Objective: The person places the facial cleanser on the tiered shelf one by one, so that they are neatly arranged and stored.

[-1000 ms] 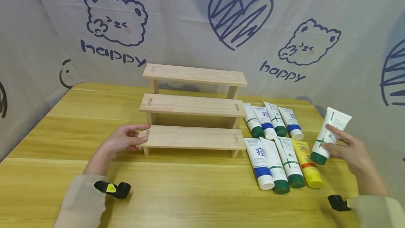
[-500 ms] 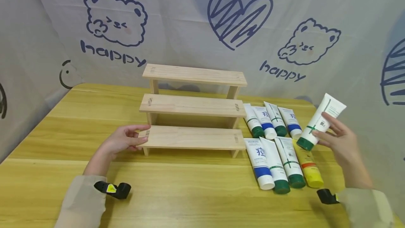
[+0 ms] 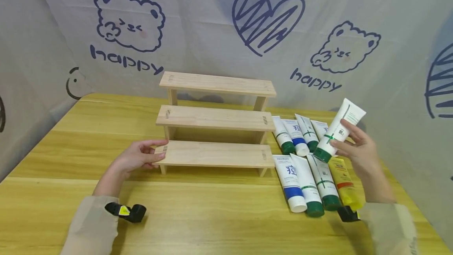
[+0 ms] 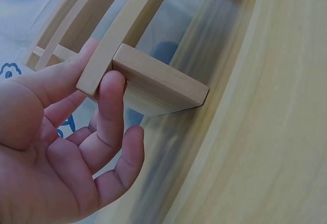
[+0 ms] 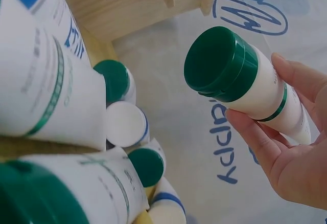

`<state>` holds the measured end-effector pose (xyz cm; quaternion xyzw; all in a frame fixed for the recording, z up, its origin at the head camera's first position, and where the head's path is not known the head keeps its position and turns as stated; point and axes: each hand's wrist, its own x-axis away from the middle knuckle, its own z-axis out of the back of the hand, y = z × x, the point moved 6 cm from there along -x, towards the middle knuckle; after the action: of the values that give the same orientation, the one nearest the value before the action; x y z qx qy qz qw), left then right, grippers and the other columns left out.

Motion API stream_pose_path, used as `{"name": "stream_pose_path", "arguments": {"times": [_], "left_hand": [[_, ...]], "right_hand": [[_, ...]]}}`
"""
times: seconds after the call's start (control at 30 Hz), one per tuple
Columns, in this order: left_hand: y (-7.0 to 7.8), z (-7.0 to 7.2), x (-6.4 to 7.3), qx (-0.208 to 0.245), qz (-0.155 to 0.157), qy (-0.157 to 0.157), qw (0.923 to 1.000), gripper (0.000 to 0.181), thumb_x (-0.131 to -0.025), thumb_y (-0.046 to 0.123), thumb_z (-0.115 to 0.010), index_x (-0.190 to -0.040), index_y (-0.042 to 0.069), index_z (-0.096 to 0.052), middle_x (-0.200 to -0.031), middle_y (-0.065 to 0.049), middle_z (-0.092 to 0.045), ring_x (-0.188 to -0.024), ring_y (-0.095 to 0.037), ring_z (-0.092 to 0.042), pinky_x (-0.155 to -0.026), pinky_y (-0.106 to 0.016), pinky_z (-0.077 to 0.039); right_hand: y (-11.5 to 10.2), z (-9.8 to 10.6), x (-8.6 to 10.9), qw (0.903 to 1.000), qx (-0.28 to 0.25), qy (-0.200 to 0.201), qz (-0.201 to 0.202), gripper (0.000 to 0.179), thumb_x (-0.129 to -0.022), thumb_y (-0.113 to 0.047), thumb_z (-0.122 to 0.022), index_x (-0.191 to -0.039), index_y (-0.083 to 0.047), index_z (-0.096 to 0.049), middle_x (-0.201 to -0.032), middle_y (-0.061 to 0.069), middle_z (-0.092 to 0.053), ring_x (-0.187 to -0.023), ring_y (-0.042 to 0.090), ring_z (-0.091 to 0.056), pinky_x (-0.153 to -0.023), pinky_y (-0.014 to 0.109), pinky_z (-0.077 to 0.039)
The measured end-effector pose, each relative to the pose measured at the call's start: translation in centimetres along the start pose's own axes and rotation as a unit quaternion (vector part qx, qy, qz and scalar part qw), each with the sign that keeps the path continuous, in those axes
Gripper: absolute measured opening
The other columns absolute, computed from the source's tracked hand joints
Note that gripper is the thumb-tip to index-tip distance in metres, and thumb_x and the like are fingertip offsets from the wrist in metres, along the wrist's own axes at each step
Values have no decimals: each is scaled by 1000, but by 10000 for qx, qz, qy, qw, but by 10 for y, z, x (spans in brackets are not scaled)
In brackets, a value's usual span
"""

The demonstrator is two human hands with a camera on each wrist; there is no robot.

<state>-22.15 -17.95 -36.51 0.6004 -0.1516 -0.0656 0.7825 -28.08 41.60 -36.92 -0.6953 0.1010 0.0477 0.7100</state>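
Observation:
A three-step wooden shelf (image 3: 216, 153) stands mid-table. My left hand (image 3: 139, 156) pinches the left end of its lowest board, thumb on one face and fingers on the other; the left wrist view shows the board's end (image 4: 94, 78) between them. In my right hand (image 3: 361, 152) is a white squeeze tube (image 3: 341, 127) with a green cap (image 5: 219, 63), tilted cap-down to the left. It is held above the tubes lying right of the shelf, overlapping a blue-banded tube (image 3: 320, 127) and a green-capped tube (image 3: 323, 180) in the head view.
Two rows of tubes lie right of the shelf, among them a blue-banded white tube (image 3: 290, 182), another green-capped tube (image 3: 309, 188) and a yellow tube (image 3: 343, 184). Behind the wooden table (image 3: 212, 215) hangs a printed white cloth (image 3: 198, 19).
My right hand has carried the white tube leftward and a little up, from beyond the yellow tube to over the rows. My left hand has stayed on the shelf.

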Motion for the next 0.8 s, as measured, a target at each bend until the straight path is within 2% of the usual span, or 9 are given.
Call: {"name": "stream_pose_path", "arguments": {"times": [0.03,0.13,0.27,0.4,0.57,0.8], "left_hand": [[0,0,0,-5,7,-2,10000,55,-83,16,-64,-130,-4,-42,-73,-4,-38,-63,-16,-58,-60,-28,-49],[0,0,0,-14,14,-20,10000,55,-84,16,-64,-130,-3,-42,-73,-4,-38,-64,-16,-56,-60,-29,-49],[1,0,1,-41,-18,-31,10000,55,-83,16,-64,-130,-3,-43,-73,-4,-37,-64,-16,-56,-60,-29,-49],[1,0,1,-31,-66,-38,10000,55,-83,15,-64,-130,-4,-43,-73,-4,-37,-64,-16,-56,-60,-29,-49],[0,1,0,-14,-92,-70,9999,55,-84,14,-64,-130,-4,-42,-73,-4,-36,-64,-16,-58,-60,-29,-50],[-2,1,-1,12,-89,-130,9999,56,-84,16,-64,-131,-4,-41,-74,-4,-36,-65,-16,-58,-60,-28,-49]], "right_hand": [[1,-2,-1,9998,188,108,-36,69,-74,-1,-71,-134,-23,-43,-135,10,-36,-94,21,-58,-61,34,-52],[-12,-22,3,9995,238,77,-210,68,-76,-4,-70,-134,-24,-43,-136,10,-35,-94,21,-58,-63,33,-52],[-46,-63,19,9986,321,68,-426,67,-76,-7,-70,-135,-22,-42,-138,14,-32,-94,18,-56,-66,30,-52],[-76,-96,32,9988,218,147,-402,63,-78,-8,-69,-134,-18,-44,-137,17,-30,-93,16,-53,-65,26,-51],[-90,-121,33,9995,-134,-148,-248,58,-82,-1,-62,-135,-15,-41,-138,19,-22,-98,18,-46,-66,25,-51],[-95,-142,28,9969,-648,-435,118,55,-82,13,-53,-132,-10,-45,-120,10,-41,-89,16,-54,-63,26,-52]]}}
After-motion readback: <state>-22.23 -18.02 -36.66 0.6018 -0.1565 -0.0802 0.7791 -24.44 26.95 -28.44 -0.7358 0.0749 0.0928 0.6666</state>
